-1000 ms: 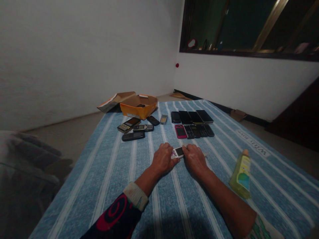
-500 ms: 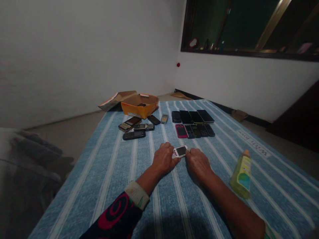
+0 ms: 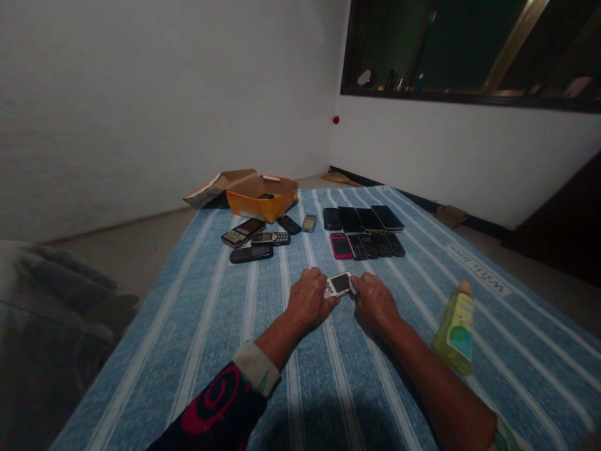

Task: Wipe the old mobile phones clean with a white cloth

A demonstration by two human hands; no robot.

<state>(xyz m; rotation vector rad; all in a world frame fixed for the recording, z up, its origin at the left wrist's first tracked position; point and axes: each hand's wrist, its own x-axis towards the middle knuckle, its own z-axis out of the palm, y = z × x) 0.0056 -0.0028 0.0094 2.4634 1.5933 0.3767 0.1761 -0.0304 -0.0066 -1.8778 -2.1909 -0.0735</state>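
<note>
A small white phone (image 3: 339, 284) with a dark screen lies tilted between my hands over the striped cloth. My left hand (image 3: 310, 297) grips its left end, thumb along the near edge. At the phone's right end, my right hand (image 3: 373, 300) is closed with the fingertips pinching something small and whitish, perhaps a cloth or the phone's corner. Beyond my hands on the right are two rows of phones, with a pink phone (image 3: 341, 246) at the left of the nearer row. Several more phones lie loosely on the left, among them a black phone (image 3: 251, 253).
An open orange box (image 3: 263, 207) with its lid beside it stands at the far left of the blue striped cloth (image 3: 206, 351). A yellow-green bottle (image 3: 455, 332) lies right of my right forearm. Grey fabric (image 3: 42, 338) is at the far left.
My right hand has shifted slightly to the right and up along the phone's right end. My left hand still grips the white phone.
</note>
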